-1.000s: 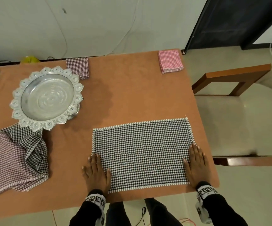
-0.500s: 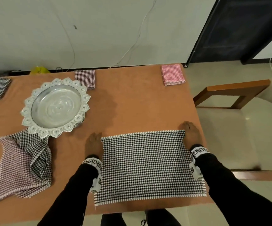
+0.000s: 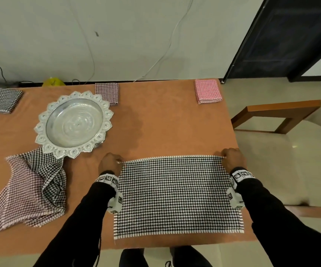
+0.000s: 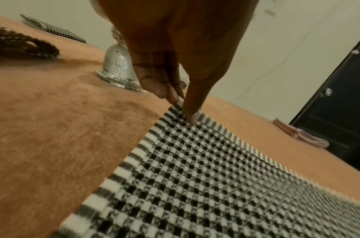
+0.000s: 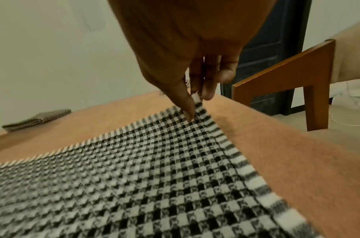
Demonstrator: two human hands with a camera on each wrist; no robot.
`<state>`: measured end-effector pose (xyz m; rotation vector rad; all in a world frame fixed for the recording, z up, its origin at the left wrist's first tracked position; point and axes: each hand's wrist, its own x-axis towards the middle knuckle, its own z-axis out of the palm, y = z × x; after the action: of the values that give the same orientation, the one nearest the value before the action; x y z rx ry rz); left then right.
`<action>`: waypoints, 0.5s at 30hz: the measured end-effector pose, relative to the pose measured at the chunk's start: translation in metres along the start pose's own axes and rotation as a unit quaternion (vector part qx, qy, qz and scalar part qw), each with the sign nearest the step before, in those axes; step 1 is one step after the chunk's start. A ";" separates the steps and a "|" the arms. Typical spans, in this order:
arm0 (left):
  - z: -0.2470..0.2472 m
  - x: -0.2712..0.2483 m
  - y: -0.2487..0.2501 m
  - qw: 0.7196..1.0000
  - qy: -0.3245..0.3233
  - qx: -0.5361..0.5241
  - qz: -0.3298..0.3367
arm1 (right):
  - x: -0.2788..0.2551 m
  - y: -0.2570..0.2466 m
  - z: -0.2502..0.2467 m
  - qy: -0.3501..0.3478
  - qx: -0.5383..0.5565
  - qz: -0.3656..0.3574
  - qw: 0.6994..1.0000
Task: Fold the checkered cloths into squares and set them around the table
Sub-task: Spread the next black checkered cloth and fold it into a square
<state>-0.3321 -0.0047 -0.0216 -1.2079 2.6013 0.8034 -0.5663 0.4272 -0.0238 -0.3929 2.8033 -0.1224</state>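
Observation:
A black-and-white checkered cloth (image 3: 177, 195) lies spread as a wide rectangle at the near right of the brown table (image 3: 165, 128). My left hand (image 3: 110, 163) pinches its far left corner (image 4: 180, 104) between thumb and fingers. At the far right corner (image 5: 196, 98) my right hand (image 3: 232, 158) pinches it the same way. Both corners are lifted slightly off the table. Three folded cloths sit along the far edge: black-and-white (image 3: 3, 100), dark red (image 3: 107, 92) and pink (image 3: 208, 91).
A silver scalloped tray on a pedestal (image 3: 73, 124) stands at the left. Two unfolded checkered cloths (image 3: 30, 189) lie heaped in front of it. A wooden chair with a cream seat (image 3: 282, 143) stands close to the table's right edge.
Both hands left the cloth's near corners, slid up its sides to the far corners and pinched them. The head view has tilted upward.

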 end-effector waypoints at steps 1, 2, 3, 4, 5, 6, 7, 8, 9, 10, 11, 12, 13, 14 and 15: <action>-0.005 -0.008 -0.001 1.000 0.009 -0.019 -0.004 | -0.005 0.003 -0.004 0.008 0.033 0.010 0.999; -0.009 -0.017 -0.002 0.999 0.021 -0.036 -0.006 | -0.012 0.007 -0.007 0.015 0.068 0.016 0.997; -0.015 -0.029 -0.003 0.998 0.035 -0.047 0.000 | -0.019 0.011 -0.009 0.025 0.101 0.019 0.994; -0.021 -0.042 -0.003 0.997 0.051 -0.051 0.013 | -0.028 0.016 -0.011 0.034 0.129 0.018 0.991; -0.026 -0.055 -0.004 0.996 0.063 -0.050 0.030 | -0.037 0.020 -0.012 0.043 0.149 0.017 0.988; -0.030 -0.069 -0.008 0.996 0.068 -0.050 0.041 | -0.048 0.024 -0.014 0.049 0.160 0.017 0.986; -0.033 -0.085 -0.012 0.995 0.070 -0.047 0.048 | -0.060 0.028 -0.015 0.054 0.166 0.019 0.984; -0.034 -0.099 -0.018 0.995 0.071 -0.047 0.051 | -0.072 0.033 -0.015 0.060 0.173 0.018 0.983; -0.033 -0.114 -0.026 0.995 0.071 -0.053 0.051 | -0.086 0.038 -0.012 0.064 0.181 0.018 0.981; -0.030 -0.129 -0.034 0.994 0.074 -0.062 0.048 | -0.100 0.044 -0.009 0.067 0.194 0.021 0.978; -0.026 -0.142 -0.043 0.994 0.075 -0.069 0.047 | -0.115 0.050 -0.005 0.071 0.211 0.029 0.975; -0.021 -0.155 -0.051 0.994 0.073 -0.068 0.049 | -0.129 0.056 -0.001 0.073 0.229 0.039 0.970; -0.014 -0.166 -0.060 0.994 0.071 -0.065 0.052 | -0.141 0.061 0.003 0.073 0.244 0.045 0.966; -0.005 -0.176 -0.070 0.995 0.064 -0.063 0.049 | -0.154 0.066 0.008 0.069 0.253 0.049 0.964; 0.004 -0.185 -0.080 0.996 0.055 -0.064 0.042 | -0.166 0.070 0.015 0.063 0.259 0.052 0.963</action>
<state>-0.1505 0.0775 0.0092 -1.2153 2.7433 0.9589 -0.4275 0.5401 0.0012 -0.1120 2.7598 -0.8586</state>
